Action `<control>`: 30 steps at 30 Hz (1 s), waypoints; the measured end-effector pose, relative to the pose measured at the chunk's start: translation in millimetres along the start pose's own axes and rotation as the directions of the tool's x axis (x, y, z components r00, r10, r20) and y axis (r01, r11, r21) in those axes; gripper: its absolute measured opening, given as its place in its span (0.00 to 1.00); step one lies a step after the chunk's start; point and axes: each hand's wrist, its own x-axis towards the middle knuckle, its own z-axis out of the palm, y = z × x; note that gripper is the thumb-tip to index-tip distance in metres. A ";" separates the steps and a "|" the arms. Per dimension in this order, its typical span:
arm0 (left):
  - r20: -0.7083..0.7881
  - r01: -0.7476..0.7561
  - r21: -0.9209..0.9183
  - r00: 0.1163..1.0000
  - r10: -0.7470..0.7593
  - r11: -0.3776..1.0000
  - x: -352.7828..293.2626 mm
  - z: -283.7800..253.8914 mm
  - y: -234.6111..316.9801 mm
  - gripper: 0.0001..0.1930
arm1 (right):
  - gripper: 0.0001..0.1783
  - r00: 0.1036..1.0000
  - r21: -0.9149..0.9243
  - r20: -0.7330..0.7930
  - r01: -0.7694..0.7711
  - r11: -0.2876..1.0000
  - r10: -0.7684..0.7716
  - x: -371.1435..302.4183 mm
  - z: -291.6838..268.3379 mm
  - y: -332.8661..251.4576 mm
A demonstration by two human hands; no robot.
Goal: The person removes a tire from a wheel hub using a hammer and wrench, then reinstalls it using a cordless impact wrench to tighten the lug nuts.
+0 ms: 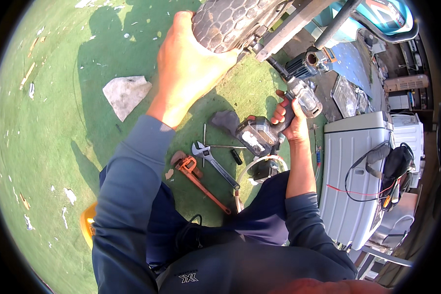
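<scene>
A: Where is the wheel (225, 24)?
B: At the upper centre of the view, ahead of the person, its tread patterned in rounded cells. The left hand (188, 63) holds it, spread wide around the near side of the tread, with the thumb toward the axle side.

A: State the position of the impact wrench (306, 100).
B: It is in the right hand (291, 117), which is closed around the handle. The black extension (278, 67) points up and left toward the hardware beside the wheel — whether it is seated on a fastener cannot be told. The battery end hangs toward the person's knees.

A: What obstructs access?
B: A metal bar (299, 27) runs diagonally just beside the wheel, close above the extension. Beyond it are a teal machine (387, 19) and, lower, a motor (304, 64).

A: List the surrounding items.
B: A pale rag (127, 95) lies on the green floor (49, 132), left of the left wrist. Between the forearms lie an orange pipe wrench (201, 181) and an adjustable wrench (215, 164), side by side. To the right of the right forearm stands a grey box (348, 171) — a black pouch (399, 166) is at its far side.
</scene>
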 end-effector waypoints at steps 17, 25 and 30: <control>0.023 -0.022 -0.091 0.999 0.024 0.996 2.3 1.4 -1.3 0.42 | 0.08 0.986 -0.170 -0.146 0.050 0.984 -0.075 1.9 9.5 4.3; 0.049 0.024 -0.076 0.999 -0.021 0.997 6.0 -0.1 -6.8 0.48 | 0.05 0.985 -0.222 -0.130 0.079 0.972 -0.110 1.3 10.7 6.8; 0.032 -0.003 -0.038 0.999 0.005 0.999 8.5 2.9 -15.5 0.47 | 0.05 0.984 -0.240 -0.123 0.100 0.966 -0.132 1.6 11.5 5.5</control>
